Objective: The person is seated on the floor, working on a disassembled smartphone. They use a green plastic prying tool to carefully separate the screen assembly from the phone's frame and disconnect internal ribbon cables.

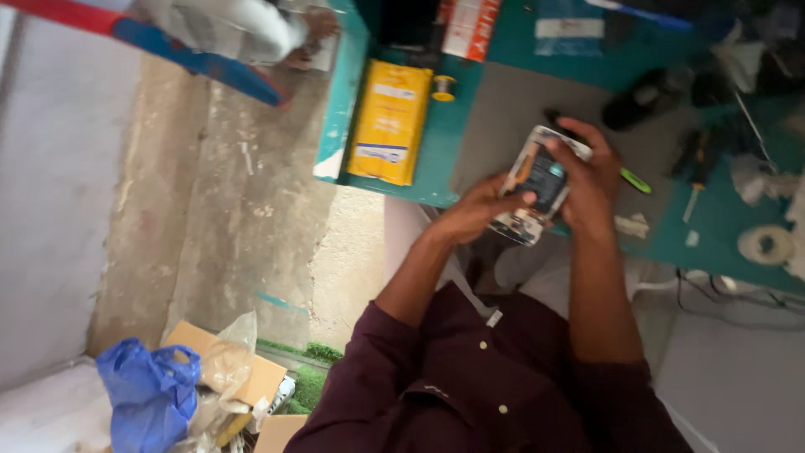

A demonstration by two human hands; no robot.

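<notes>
An opened phone point(534, 186) with its inner parts showing sits over the near edge of a teal workbench point(436, 159), held between both hands. The left hand point(480, 210) grips its left side, fingers curled onto it; the right hand point(592, 180) clasps its right side. A yellow box point(391, 122) lies far left on the bench, a tape roll point(765, 244) to the right, and a blue bag point(149, 394) on the floor near left.

Dark maroon button-up shirt point(470, 377), sleeves rolled to elbows, pale buttons
</notes>
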